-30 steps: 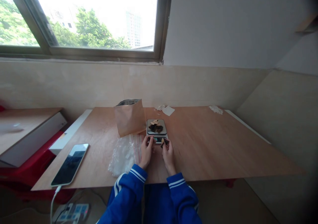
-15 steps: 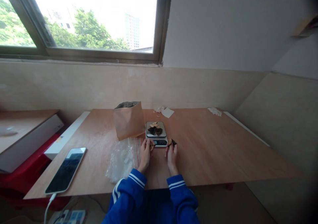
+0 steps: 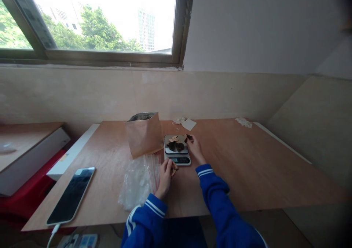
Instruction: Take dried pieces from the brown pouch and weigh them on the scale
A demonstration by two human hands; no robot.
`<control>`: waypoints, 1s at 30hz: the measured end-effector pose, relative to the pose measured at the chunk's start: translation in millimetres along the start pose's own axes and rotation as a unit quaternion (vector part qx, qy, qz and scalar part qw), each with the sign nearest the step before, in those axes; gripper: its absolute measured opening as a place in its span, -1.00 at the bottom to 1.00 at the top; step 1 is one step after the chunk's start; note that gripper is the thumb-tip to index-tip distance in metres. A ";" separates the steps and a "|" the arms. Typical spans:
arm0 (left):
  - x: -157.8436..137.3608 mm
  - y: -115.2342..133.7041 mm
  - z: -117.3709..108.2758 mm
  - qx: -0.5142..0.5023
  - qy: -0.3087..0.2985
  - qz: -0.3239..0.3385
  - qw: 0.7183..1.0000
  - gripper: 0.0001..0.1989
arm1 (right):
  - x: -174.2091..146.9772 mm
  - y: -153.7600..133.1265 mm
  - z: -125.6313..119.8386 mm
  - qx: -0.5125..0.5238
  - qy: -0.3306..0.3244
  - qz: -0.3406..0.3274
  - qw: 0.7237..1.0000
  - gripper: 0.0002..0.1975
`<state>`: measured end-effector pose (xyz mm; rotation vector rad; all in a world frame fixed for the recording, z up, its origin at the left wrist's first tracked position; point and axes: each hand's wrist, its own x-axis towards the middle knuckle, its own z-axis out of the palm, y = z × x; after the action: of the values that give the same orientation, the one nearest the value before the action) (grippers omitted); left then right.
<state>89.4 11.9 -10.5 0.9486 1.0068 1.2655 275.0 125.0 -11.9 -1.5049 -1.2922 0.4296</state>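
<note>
A small kitchen scale [image 3: 186,161] sits in front of me with its display lit. Several curled pieces of dried peel [image 3: 176,145], dark on one side and tan on the other, lie on its plate. At the plate's right edge, my right hand [image 3: 194,145] pinches a dark and tan piece of dried peel [image 3: 187,137]. My left hand [image 3: 165,175] is closed on a tan piece of dried peel [image 3: 174,168], just below the scale's front left corner. Beside that hand lies a clear zip bag [image 3: 137,185]; its contents are hard to make out.
An upright brown paper pouch [image 3: 144,136] stands open left of the scale. A phone [image 3: 72,194] with a white cable [image 3: 52,235] lies at the table's left edge. Behind the scale are a white paper square [image 3: 189,124] and crumpled tissue [image 3: 180,120]; more tissue [image 3: 244,122] lies far right.
My right hand has moved forward and up from the scale's front right corner to its plate, still holding its peel piece. My left hand stays near the front left corner with its piece.
</note>
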 end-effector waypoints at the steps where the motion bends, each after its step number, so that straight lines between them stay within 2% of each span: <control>1: -1.8 -0.8 -1.6 0.004 -0.009 0.006 1.000 -0.50 | 9.6 1.0 1.5 -0.039 -0.026 -0.013 0.999 -0.69; 3: -5.5 -1.5 -5.7 0.019 -0.030 0.028 0.999 -0.50 | 22.6 2.9 6.7 -0.080 -0.043 -0.030 0.995 -0.73; 7: -10.1 1.5 -13.6 0.075 -0.067 0.099 0.990 -0.51 | 27.5 6.9 18.6 -0.087 -0.038 -0.054 0.994 -0.74; 12: -11.4 6.9 -15.8 0.139 -0.091 0.149 0.975 -0.53 | 6.0 23.9 9.4 -0.072 -0.014 -0.062 0.995 -0.53; 15: -12.8 8.4 -14.6 0.162 -0.101 0.153 0.970 -0.52 | -16.1 41.0 -9.1 -0.007 0.049 -0.023 0.999 -0.50; 17: -14.1 9.7 -13.7 0.180 -0.111 0.156 0.965 -0.50 | -27.9 49.8 -21.3 0.083 0.085 0.045 0.992 -0.51; 20: -16.2 12.3 -12.6 0.215 -0.135 0.165 0.953 -0.49 | -35.0 54.5 -33.6 0.230 0.130 0.137 0.955 -0.56; 22: -17.5 13.5 -11.9 0.242 -0.155 0.175 0.942 -0.49 | -34.4 53.3 -37.0 0.296 0.149 0.155 0.931 -0.61; 24: -18.5 13.6 -11.0 0.267 -0.178 0.188 0.928 -0.50 | -33.1 50.7 -37.6 0.324 0.145 0.159 0.921 -0.65; 26: -19.2 12.3 -9.8 0.290 -0.189 0.195 0.918 -0.51 | -32.8 48.0 -36.9 0.317 0.130 0.160 0.926 -0.66; 30: -18.5 8.3 -7.0 0.308 -0.154 0.181 0.921 -0.55 | -35.6 42.7 -35.5 0.280 0.122 0.154 0.940 -0.58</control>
<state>79.7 -5.8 -3.4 1.8329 1.0207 1.0478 311.8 83.4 -47.4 -1.2186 -0.6577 0.7216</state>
